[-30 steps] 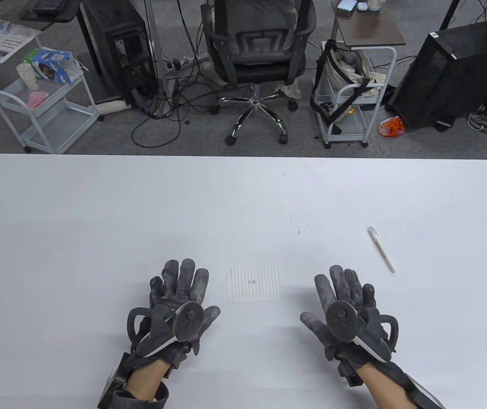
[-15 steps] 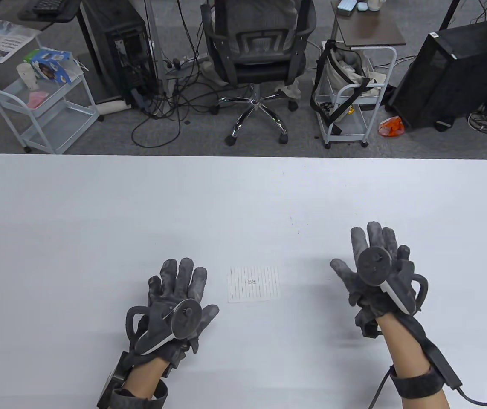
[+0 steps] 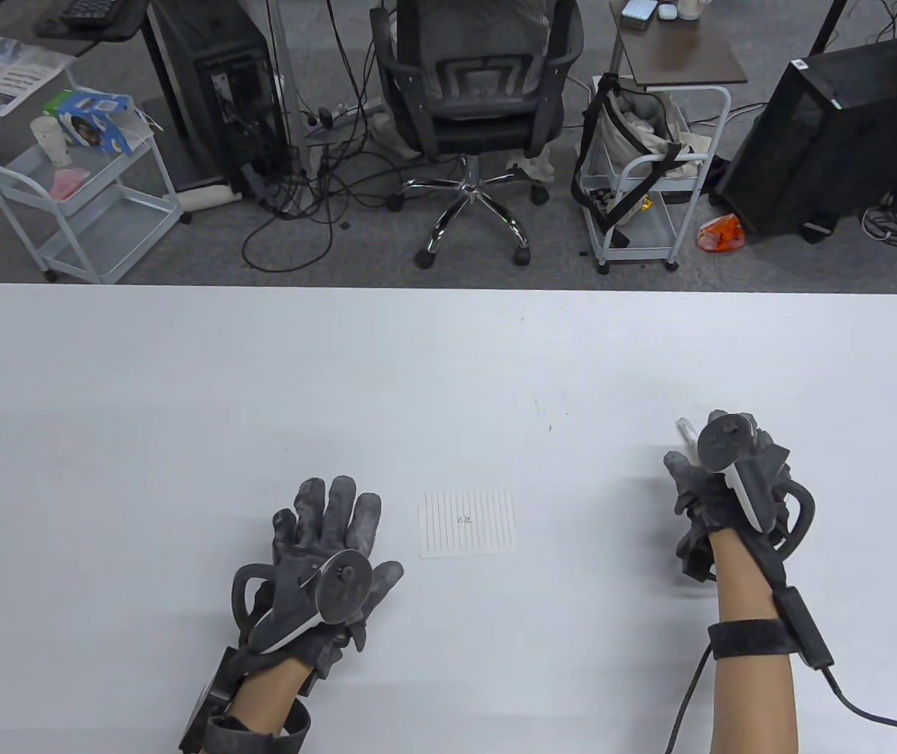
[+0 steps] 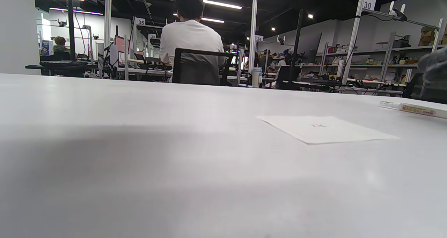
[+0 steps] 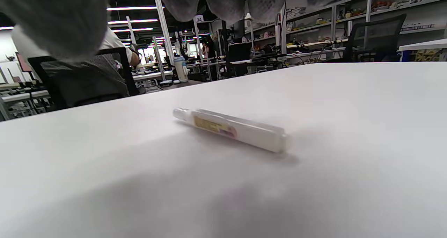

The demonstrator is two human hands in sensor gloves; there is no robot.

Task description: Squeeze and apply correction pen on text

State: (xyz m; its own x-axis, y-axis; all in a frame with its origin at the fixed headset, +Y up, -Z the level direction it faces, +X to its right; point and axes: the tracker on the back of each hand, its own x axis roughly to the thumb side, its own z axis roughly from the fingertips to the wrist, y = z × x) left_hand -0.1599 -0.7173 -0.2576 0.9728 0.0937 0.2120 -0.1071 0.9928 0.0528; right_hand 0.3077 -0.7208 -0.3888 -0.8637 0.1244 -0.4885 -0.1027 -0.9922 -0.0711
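Your right hand point(image 3: 719, 491) is now hovering fingers-apart over the correction pen point(image 5: 230, 129) lying lower right on the bench point(image 3: 181, 408), up from beside the paper point(image 3: 466, 525); left hand point(image 3: 323, 558) is lying flat, so grasp comes next.

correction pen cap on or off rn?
On. The correction pen lies flat on the table with its clear cap covering the tip; the right hand hovers above without touching it.

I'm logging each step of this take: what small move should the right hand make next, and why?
Probably lower the right hand and close its fingers on the pen. The pen lies flat on the table, untouched, with the fingers open above it. The paper waits beside the left hand.
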